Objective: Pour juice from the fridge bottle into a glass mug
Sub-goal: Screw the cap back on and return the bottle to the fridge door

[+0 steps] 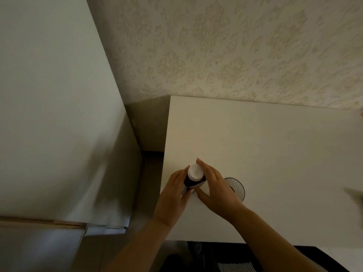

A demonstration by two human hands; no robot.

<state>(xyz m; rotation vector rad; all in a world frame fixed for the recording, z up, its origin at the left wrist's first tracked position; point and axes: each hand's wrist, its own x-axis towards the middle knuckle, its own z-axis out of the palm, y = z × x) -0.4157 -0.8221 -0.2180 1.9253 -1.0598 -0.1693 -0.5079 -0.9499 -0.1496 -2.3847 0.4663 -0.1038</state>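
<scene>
A dark juice bottle [190, 181] with a white cap [194, 172] stands upright near the left front corner of the white table [275, 154]. My left hand [174, 195] wraps the bottle's body from the left. My right hand [215, 186] comes in from the right, fingers curved beside the cap and touching the bottle's shoulder. Just right of my right hand stands a textured glass mug [236, 188], partly hidden behind the hand; it looks dark inside, its contents unclear.
A tall white fridge [55, 114] fills the left side, with a narrow gap between it and the table. Patterned wallpaper [235, 46] backs the table. A dark mat [235, 260] lies on the floor below the table's front edge.
</scene>
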